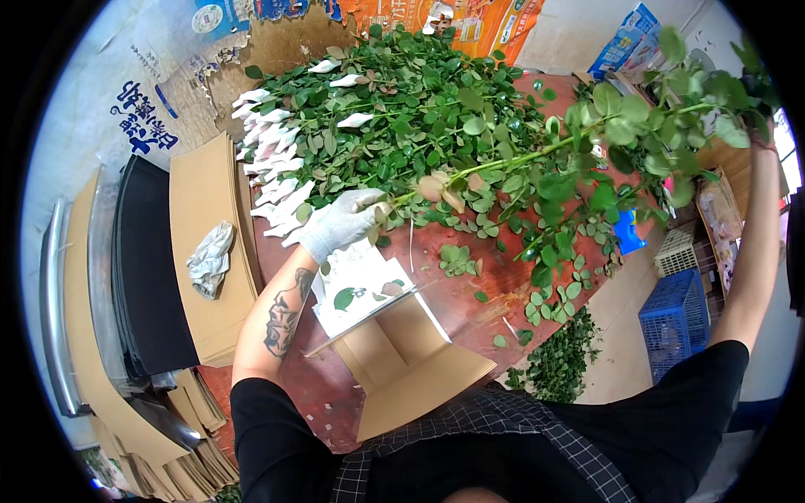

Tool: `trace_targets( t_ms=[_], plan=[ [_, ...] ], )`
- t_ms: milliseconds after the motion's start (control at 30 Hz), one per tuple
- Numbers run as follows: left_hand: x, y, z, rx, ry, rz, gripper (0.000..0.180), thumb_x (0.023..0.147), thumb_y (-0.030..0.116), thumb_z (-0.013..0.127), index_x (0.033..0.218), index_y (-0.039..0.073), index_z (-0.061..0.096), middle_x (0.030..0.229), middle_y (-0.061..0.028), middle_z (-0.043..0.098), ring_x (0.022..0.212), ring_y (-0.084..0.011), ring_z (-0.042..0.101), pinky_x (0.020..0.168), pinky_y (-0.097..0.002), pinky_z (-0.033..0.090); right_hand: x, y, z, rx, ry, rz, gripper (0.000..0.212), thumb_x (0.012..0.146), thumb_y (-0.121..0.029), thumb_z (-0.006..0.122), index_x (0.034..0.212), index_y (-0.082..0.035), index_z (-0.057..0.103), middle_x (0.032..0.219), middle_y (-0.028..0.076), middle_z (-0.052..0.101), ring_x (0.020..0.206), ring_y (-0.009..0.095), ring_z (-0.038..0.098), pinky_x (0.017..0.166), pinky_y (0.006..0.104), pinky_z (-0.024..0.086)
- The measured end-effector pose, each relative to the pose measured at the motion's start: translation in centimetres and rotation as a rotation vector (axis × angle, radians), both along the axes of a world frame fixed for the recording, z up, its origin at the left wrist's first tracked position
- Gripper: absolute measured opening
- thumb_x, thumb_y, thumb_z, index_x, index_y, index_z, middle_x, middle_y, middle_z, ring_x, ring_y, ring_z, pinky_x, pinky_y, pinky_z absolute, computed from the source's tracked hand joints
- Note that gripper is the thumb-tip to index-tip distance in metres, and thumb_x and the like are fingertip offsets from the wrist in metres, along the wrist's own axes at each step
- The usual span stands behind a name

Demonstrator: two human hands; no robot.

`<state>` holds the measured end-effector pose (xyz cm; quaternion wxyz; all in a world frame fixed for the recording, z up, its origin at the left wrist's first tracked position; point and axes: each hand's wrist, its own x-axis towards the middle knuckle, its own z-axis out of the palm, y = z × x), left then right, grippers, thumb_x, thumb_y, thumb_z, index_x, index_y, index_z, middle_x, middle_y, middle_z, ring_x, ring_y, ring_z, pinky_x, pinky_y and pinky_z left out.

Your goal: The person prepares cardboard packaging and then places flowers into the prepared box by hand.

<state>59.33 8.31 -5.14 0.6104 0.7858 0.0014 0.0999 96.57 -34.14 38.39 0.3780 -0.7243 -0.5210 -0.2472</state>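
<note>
My left hand (pixel 342 222), in a pale work glove, is closed around one end of a long leafy rose stem (pixel 511 159). The stem slants up to the right across the table, its leaves spreading toward my right hand (pixel 761 113). That arm is stretched out to the far right; leaves and shadow hide its fingers. Behind the stem lies a big heap of leafy rose stems (pixel 419 109), with white-sleeved flower heads (pixel 277 168) lined up along its left side. Below my left hand are white paper sheets (pixel 356 281) and an open cardboard piece (pixel 419 369).
The red tabletop (pixel 335 411) carries loose leaves. Cardboard sheets (pixel 210 243) stand at the left, a crumpled glove (pixel 211 258) on them, beside black sheets (pixel 155 268). A blue crate (pixel 675 323) stands low at the right. Cut greenery (pixel 558 360) lies on the floor.
</note>
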Motion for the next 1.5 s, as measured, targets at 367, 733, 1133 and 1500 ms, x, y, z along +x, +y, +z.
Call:
trace_targets(
  t_ms=[367,733,1133,1500],
  plan=[
    [1.1,1.3,3.6,0.463,0.149,0.137,0.023,0.094,0.026,0.054,0.099,0.004,0.060,0.078,-0.0103,0.057,0.061,-0.0191,0.051,0.060,-0.0277,0.044,10.8,-0.1,-13.7,-0.211,-0.145,-0.485,0.031,0.089,-0.031,0.056,0.112,-0.011,0.063,0.103,0.012,0.066,0.092,0.027,0.062,0.079,0.0343,0.048],
    [-3.2,2.4,-3.3,-0.031,0.147,0.112,0.041,0.090,0.040,0.061,0.097,0.000,0.063,0.089,-0.0028,0.062,0.079,-0.0120,0.054,0.072,-0.0277,0.046,12.9,-6.6,-18.5,-0.464,-0.710,-0.821,0.036,0.088,-0.036,0.054,0.110,-0.007,0.055,0.095,0.012,0.064,0.084,0.029,0.062,0.072,0.0378,0.048],
    [-1.5,-0.2,-0.9,0.020,0.231,-0.006,0.038,0.094,0.038,0.052,0.097,0.002,0.060,0.080,-0.0038,0.057,0.073,-0.0121,0.050,0.069,-0.0269,0.044,8.7,-1.8,-17.9,0.455,0.597,-0.027,0.029,0.091,-0.034,0.052,0.100,-0.006,0.053,0.082,0.005,0.055,0.070,0.019,0.053,0.063,0.0308,0.045],
    [4.8,-2.9,3.0,0.282,0.351,-0.034,0.026,0.089,0.025,0.050,0.098,0.001,0.056,0.083,-0.0140,0.061,0.072,-0.0223,0.058,0.071,-0.0349,0.047,-1.2,1.8,-13.5,0.585,0.842,0.325,0.044,0.095,-0.039,0.048,0.122,-0.004,0.052,0.108,0.013,0.062,0.092,0.024,0.062,0.082,0.0378,0.053]
  ],
)
